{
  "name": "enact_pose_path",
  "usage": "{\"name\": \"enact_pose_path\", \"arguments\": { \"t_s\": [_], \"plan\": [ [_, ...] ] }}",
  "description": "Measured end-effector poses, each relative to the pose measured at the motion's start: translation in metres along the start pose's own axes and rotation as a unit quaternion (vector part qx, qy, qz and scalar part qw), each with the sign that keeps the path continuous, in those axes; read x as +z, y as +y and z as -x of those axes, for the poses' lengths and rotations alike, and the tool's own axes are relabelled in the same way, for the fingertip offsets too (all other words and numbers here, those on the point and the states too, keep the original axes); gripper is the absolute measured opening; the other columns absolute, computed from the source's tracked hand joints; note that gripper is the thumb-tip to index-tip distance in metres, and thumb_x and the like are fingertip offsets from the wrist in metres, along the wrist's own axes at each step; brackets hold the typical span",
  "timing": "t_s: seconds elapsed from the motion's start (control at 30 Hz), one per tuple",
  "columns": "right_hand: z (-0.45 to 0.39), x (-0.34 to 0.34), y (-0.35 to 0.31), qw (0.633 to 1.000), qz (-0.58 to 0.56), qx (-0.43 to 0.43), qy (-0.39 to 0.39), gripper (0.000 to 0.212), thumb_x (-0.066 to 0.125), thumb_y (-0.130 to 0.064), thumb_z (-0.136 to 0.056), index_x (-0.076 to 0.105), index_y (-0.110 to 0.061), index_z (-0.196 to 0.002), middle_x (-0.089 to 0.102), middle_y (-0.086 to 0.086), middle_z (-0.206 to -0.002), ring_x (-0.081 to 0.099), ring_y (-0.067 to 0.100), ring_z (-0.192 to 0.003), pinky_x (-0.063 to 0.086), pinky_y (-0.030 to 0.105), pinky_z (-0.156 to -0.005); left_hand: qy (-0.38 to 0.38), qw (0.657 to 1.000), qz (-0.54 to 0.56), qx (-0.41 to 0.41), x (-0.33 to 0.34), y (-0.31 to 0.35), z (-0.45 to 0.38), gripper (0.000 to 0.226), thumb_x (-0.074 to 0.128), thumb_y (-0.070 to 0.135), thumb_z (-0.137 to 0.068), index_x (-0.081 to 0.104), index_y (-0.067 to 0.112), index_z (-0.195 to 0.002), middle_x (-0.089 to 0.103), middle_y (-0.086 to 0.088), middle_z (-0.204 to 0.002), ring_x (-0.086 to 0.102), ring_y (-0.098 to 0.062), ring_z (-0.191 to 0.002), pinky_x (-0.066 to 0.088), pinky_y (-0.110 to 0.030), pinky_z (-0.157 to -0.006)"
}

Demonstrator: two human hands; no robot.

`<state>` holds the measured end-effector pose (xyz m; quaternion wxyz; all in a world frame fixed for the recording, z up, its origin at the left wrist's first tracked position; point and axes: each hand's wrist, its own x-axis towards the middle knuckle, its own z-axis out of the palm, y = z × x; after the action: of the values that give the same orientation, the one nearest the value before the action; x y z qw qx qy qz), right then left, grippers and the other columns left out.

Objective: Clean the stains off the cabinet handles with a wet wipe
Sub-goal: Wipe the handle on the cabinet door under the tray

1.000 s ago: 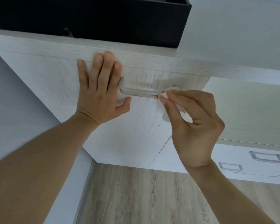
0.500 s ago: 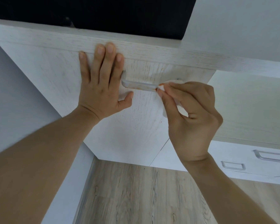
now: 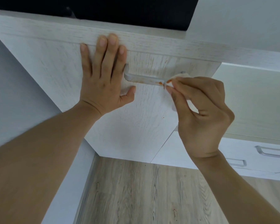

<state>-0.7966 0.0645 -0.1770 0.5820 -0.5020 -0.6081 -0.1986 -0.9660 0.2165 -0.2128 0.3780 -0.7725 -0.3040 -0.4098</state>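
Left hand (image 3: 102,78): flat on the pale wood-grain cabinet door (image 3: 136,118), fingers open and spread, tips reaching the upper edge of the door; thumb stretched out just under the left end of the handle; holds nothing.
Right hand (image 3: 200,113): fingers closed in a pinch on the white crumpled wet wipe (image 3: 179,78), thumb and forefinger pressing it on the right end of the handle.
Handle: curved silver metal bar handle (image 3: 142,78), fixed horizontally on the upper part of the door, between the two hands; left end bare, right end covered by the wipe.
Stains: orange-red smear (image 3: 159,83) on the bar just beside the wipe, one orange spot also on the wipe itself; small dark speck (image 3: 163,118) lower on the door.
Other handles: two silver rectangular drawer handles (image 3: 271,151) on white drawers low at the right, well apart from both hands.
Floor: grey-brown wood-pattern floor (image 3: 136,191) below the cabinet.
Above: black box-like object (image 3: 136,12) on top of the cabinet.
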Motion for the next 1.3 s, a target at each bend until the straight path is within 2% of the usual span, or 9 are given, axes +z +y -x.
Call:
{"name": "enact_pose_path", "arguments": {
  "t_s": [0.2, 0.3, 0.43, 0.6, 0.73, 0.83, 0.93, 1.07, 1.3],
  "plan": [
    [-0.003, 0.000, 0.001, 1.000, 0.005, -0.018, -0.008, 0.007, 0.074, -0.002, -0.086, 0.073, -0.001, -0.092, 0.063, -0.001, -0.092, 0.060, 0.022, -0.086, 0.045, 0.016, -0.085, 0.006, 1.000, -0.003, 0.000, 0.000, 0.001, -0.001, 0.093, 0.036, 0.055, -0.092, -0.022, 0.009, -0.148, -0.028, -0.007, -0.155, -0.023, -0.020, -0.143, -0.011, -0.047, -0.116],
    [-0.005, 0.005, 0.003, 0.999, -0.004, -0.048, -0.019, 0.007, 0.074, 0.000, -0.085, 0.074, 0.000, -0.092, 0.063, -0.001, -0.093, 0.059, 0.021, -0.088, 0.048, 0.018, -0.085, 0.006, 1.000, -0.006, -0.002, -0.001, -0.001, -0.001, 0.094, 0.037, 0.055, -0.091, -0.022, 0.009, -0.148, -0.011, -0.016, -0.151, -0.023, -0.019, -0.143, -0.011, -0.046, -0.116],
    [-0.004, 0.004, 0.006, 0.998, 0.001, -0.060, -0.020, 0.008, 0.075, 0.002, -0.083, 0.073, 0.001, -0.091, 0.063, 0.000, -0.094, 0.059, 0.020, -0.090, 0.046, 0.016, -0.089, 0.009, 1.000, 0.000, 0.005, 0.000, 0.000, 0.000, 0.094, 0.038, 0.055, -0.091, -0.021, 0.008, -0.148, -0.030, -0.004, -0.154, -0.022, -0.020, -0.143, -0.011, -0.047, -0.116],
    [-0.003, 0.004, 0.007, 0.998, 0.007, -0.064, -0.024, 0.010, 0.075, 0.001, -0.083, 0.073, 0.000, -0.093, 0.063, 0.000, -0.095, 0.060, 0.020, -0.090, 0.045, 0.015, -0.090, 0.009, 1.000, 0.000, 0.002, 0.000, -0.001, 0.000, 0.094, 0.037, 0.056, -0.091, -0.021, 0.008, -0.148, -0.032, -0.003, -0.153, -0.023, -0.020, -0.143, -0.012, -0.046, -0.116],
    [-0.009, 0.007, 0.007, 0.996, 0.011, -0.087, -0.023, 0.005, 0.074, -0.001, -0.085, 0.074, 0.001, -0.090, 0.068, 0.004, -0.088, 0.059, 0.021, -0.087, 0.045, 0.013, -0.088, 0.000, 1.000, -0.001, 0.001, -0.001, 0.001, -0.003, 0.093, 0.034, 0.057, -0.092, -0.024, 0.009, -0.147, -0.033, -0.003, -0.153, -0.025, -0.020, -0.142, -0.013, -0.046, -0.116],
    [-0.007, 0.004, 0.007, 0.995, 0.008, -0.092, -0.028, 0.005, 0.074, 0.000, -0.086, 0.074, 0.001, -0.091, 0.068, 0.004, -0.091, 0.060, 0.021, -0.088, 0.045, 0.015, -0.089, -0.005, 1.000, -0.003, 0.002, -0.003, -0.001, -0.001, 0.092, 0.032, 0.056, -0.093, -0.026, 0.009, -0.146, -0.028, -0.005, -0.155, -0.027, -0.019, -0.141, -0.014, -0.045, -0.115],
    [-0.006, 0.001, 0.007, 0.995, 0.009, -0.095, -0.030, 0.006, 0.073, 0.000, -0.086, 0.073, 0.002, -0.092, 0.064, 0.001, -0.093, 0.060, 0.021, -0.089, 0.045, 0.016, -0.090, -0.015, 1.000, 0.001, 0.010, -0.004, -0.002, -0.001, 0.091, 0.031, 0.056, -0.094, -0.027, 0.009, -0.145, -0.036, -0.003, -0.151, -0.028, -0.020, -0.141, -0.015, -0.045, -0.115],
    [-0.010, 0.011, 0.007, 0.992, 0.007, -0.122, -0.040, 0.005, 0.072, -0.002, -0.088, 0.074, 0.002, -0.090, 0.071, 0.009, -0.089, 0.060, 0.023, -0.087, 0.047, 0.016, -0.088, -0.020, 1.000, -0.009, 0.019, -0.004, -0.005, 0.001, 0.090, 0.030, 0.056, -0.095, -0.025, 0.007, -0.145, -0.037, -0.006, -0.150, -0.027, -0.021, -0.141, -0.014, -0.046, -0.115],
    [-0.012, 0.009, 0.013, 0.989, 0.010, -0.140, -0.046, 0.005, 0.072, -0.001, -0.087, 0.074, 0.003, -0.089, 0.072, 0.012, -0.087, 0.060, 0.024, -0.085, 0.046, 0.015, -0.089, -0.012, 1.000, -0.016, 0.022, -0.003, -0.004, 0.002, 0.091, 0.032, 0.055, -0.094, -0.023, 0.005, -0.146, -0.035, -0.008, -0.151, -0.026, -0.022, -0.142, -0.014, -0.046, -0.115]
  ]
}}
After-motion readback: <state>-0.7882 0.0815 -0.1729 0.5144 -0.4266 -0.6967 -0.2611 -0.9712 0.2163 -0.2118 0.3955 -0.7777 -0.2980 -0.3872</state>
